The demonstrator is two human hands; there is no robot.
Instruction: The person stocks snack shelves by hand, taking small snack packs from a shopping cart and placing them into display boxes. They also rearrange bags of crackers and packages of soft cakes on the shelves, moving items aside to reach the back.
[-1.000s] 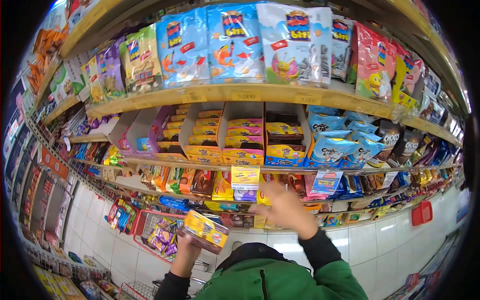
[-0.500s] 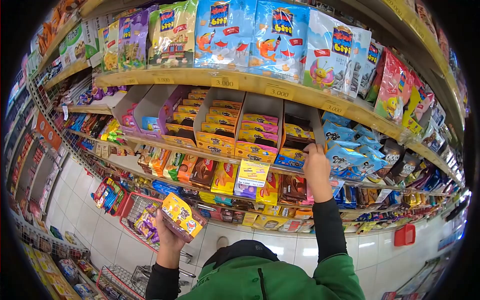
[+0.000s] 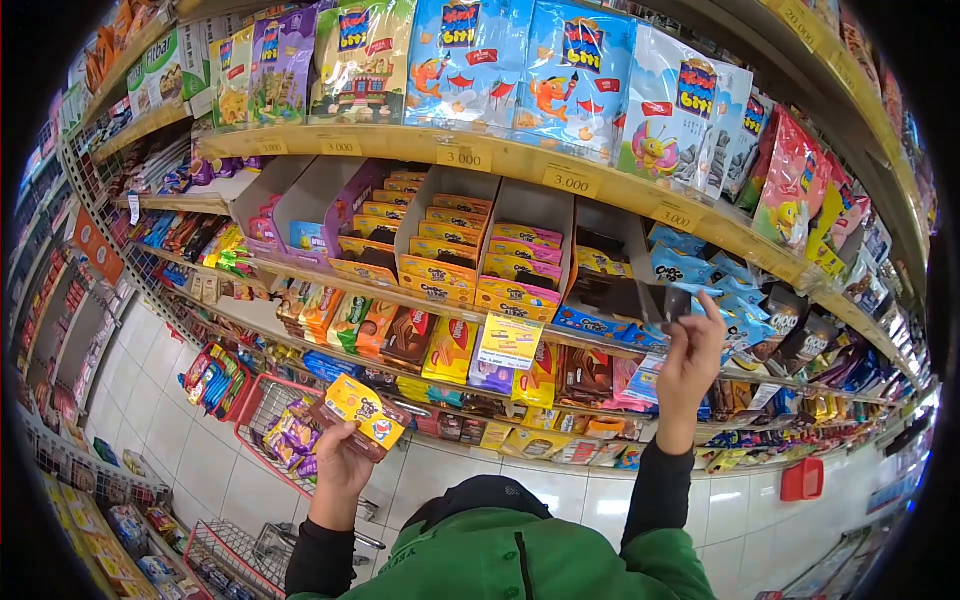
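Observation:
Down at the left, my left hand is closed around a snack box, which has a yellow printed front and brown sides. My right hand, raised in front of the shelf, pinches a dark snack packet by its right end. The packet is smeared by motion, so its print cannot be read. Behind it stands a grey cardboard display tray with yellow packets and dark ones inside. To its left, another tray holds pink and yellow packets.
Blue snack bags lie right of the trays. Above runs a shelf edge with price tags, with large pouches on it. A shopping cart with purple packs stands lower left. A red basket sits on the tiled floor.
My right hand has come out of the tray and moved right and toward me, with the dark packet now in its fingers. The left hand keeps the box, held slightly lower.

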